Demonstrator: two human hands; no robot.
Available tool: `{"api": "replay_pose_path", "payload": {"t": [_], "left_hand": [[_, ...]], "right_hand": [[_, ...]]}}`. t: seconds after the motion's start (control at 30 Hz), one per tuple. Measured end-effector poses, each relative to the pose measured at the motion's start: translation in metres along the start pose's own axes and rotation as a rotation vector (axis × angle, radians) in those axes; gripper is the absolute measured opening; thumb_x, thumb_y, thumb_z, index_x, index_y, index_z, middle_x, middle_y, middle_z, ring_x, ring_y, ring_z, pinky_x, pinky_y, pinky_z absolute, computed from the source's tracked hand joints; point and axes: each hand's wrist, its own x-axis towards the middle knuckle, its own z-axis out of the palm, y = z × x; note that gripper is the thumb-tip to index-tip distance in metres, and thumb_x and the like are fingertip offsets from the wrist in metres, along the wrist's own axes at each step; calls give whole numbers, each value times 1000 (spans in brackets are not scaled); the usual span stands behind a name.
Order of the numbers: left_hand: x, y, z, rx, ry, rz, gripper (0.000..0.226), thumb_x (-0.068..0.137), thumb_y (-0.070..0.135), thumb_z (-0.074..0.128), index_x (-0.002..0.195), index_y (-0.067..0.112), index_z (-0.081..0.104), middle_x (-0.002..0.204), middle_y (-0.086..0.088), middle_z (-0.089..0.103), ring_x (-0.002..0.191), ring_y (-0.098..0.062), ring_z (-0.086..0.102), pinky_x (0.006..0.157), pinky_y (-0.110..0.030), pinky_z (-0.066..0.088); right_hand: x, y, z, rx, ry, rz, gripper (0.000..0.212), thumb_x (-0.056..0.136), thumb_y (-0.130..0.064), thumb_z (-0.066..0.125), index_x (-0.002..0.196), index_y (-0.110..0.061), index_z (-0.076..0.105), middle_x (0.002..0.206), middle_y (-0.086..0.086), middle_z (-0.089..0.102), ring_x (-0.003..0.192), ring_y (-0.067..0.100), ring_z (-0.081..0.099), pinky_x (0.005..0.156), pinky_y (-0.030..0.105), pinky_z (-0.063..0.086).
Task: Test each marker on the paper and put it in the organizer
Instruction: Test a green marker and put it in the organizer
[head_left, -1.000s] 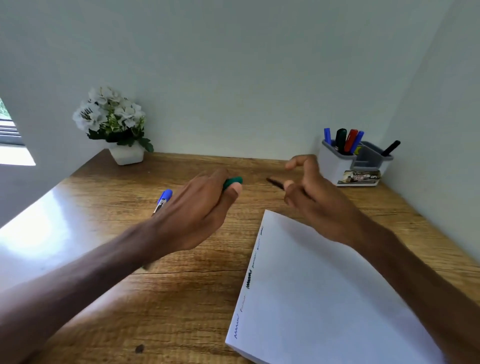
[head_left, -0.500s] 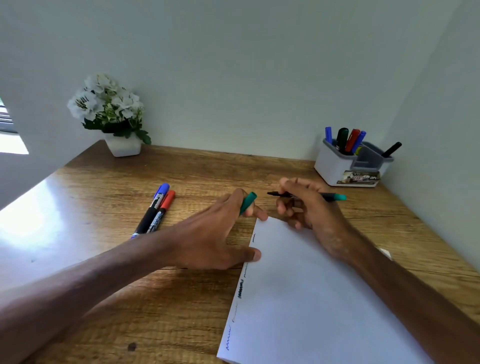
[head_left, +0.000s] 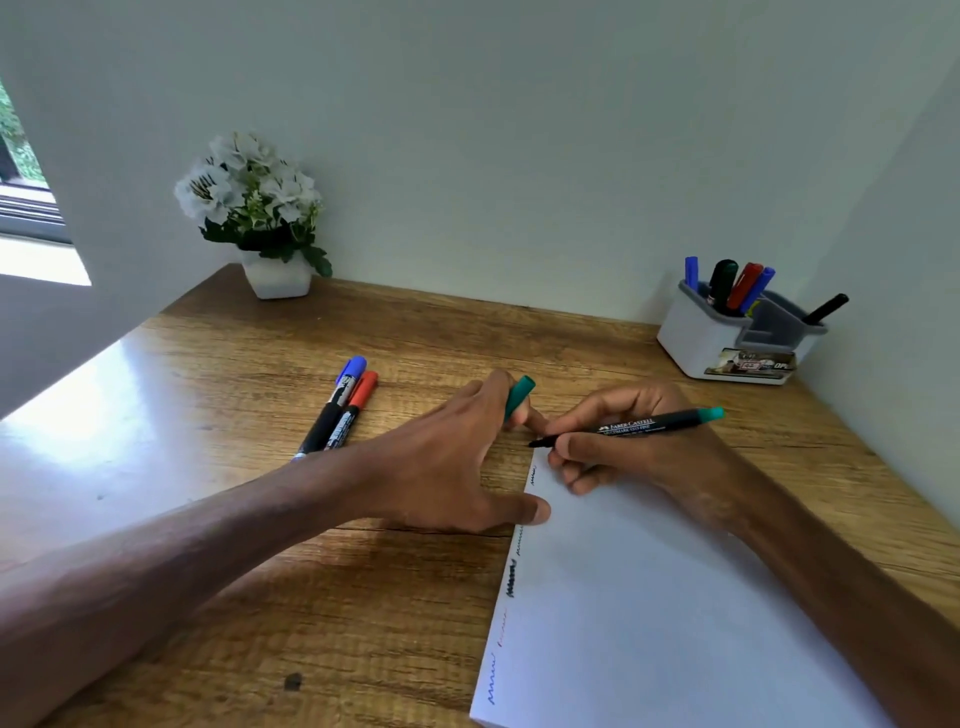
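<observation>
My right hand (head_left: 639, 447) grips an uncapped black marker with a green end (head_left: 649, 425), its tip just above the top left corner of the white paper (head_left: 649, 613). My left hand (head_left: 447, 467) holds the green cap (head_left: 519, 396) between its fingers while its thumb presses the paper's left edge. Several short squiggles run down that edge. A blue-capped marker (head_left: 337, 402) and a red-capped marker (head_left: 353, 408) lie side by side on the desk, left of my hands. The white and grey organizer (head_left: 696, 338) stands at the back right with several markers in it.
A white pot of white flowers (head_left: 260, 218) stands at the back left of the wooden desk (head_left: 363, 623). Walls close off the back and the right side. A window shows at the far left.
My right hand has brought the uncapped marker down to the paper's top corner. My left hand, still holding the cap, has settled its thumb on the paper's edge.
</observation>
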Motion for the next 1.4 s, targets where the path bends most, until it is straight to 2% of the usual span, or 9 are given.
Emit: {"api": "replay_pose_path", "payload": {"t": [0.13, 0.27, 0.4, 0.53, 0.7, 0.97, 1.1, 1.3, 1.4], "left_hand": [[1, -3, 1, -23, 14, 16, 61, 82, 59, 76, 106, 33, 26, 99, 30, 35, 90, 13, 44, 59, -9, 38], [1, -5, 1, -45, 32, 42, 60, 82, 55, 77, 107, 33, 27, 98, 36, 32, 89, 41, 26, 69, 11, 30], [1, -7, 2, -41, 43, 40, 61, 82, 57, 77, 107, 34, 26, 99, 38, 32, 91, 42, 25, 70, 11, 31], [1, -7, 3, -33, 56, 49, 61, 82, 57, 76, 106, 34, 26, 100, 38, 31, 92, 42, 24, 72, 12, 29], [0, -5, 3, -33, 49, 47, 60, 82, 58, 76, 106, 35, 25, 101, 39, 31, 91, 35, 31, 68, 7, 35], [0, -4, 4, -34, 47, 62, 60, 82, 58, 75, 107, 37, 25, 101, 37, 32, 92, 32, 34, 66, 0, 39], [0, -5, 4, -46, 56, 69, 58, 83, 55, 76, 106, 36, 26, 103, 36, 33, 94, 40, 27, 73, 11, 30], [1, -6, 4, -43, 55, 68, 59, 82, 57, 76, 107, 36, 26, 106, 38, 33, 95, 31, 34, 68, 4, 37], [0, -7, 5, -42, 57, 66, 59, 82, 57, 76, 107, 35, 26, 104, 38, 33, 94, 35, 32, 70, 7, 35]], "right_hand": [[6, 11, 8, -53, 165, -163, 13, 82, 12, 72, 74, 1, 74, 61, 17, 67, 45, 28, 57, 44, 35, 54], [6, 14, 13, -129, 211, -249, 11, 77, 5, 70, 68, -2, 72, 55, 17, 63, 36, 24, 50, 38, 27, 42], [7, 14, 13, -198, 181, -260, 20, 79, 17, 70, 69, 0, 73, 56, 1, 67, 43, 5, 54, 43, 16, 41], [6, 14, 14, -226, 171, -269, 17, 78, 17, 72, 69, 2, 74, 58, -3, 68, 46, 2, 57, 46, 12, 41], [6, 12, 17, -301, 165, -307, 4, 72, -2, 74, 68, -3, 76, 65, -1, 73, 56, 1, 62, 54, 13, 46], [6, 13, 15, -334, 182, -318, 15, 76, 8, 76, 69, -6, 76, 71, 6, 75, 65, 23, 67, 59, 20, 52], [6, 12, 16, -326, 191, -308, 8, 73, -1, 75, 68, -7, 76, 68, 5, 73, 59, 12, 64, 56, 18, 49], [4, 9, 17, -318, 184, -274, 16, 78, 11, 75, 70, -3, 76, 64, 2, 71, 53, 1, 59, 52, 13, 43], [3, 8, 18, -289, 192, -260, 16, 79, 12, 74, 70, -1, 76, 61, 0, 69, 47, 0, 56, 48, 11, 41]]}}
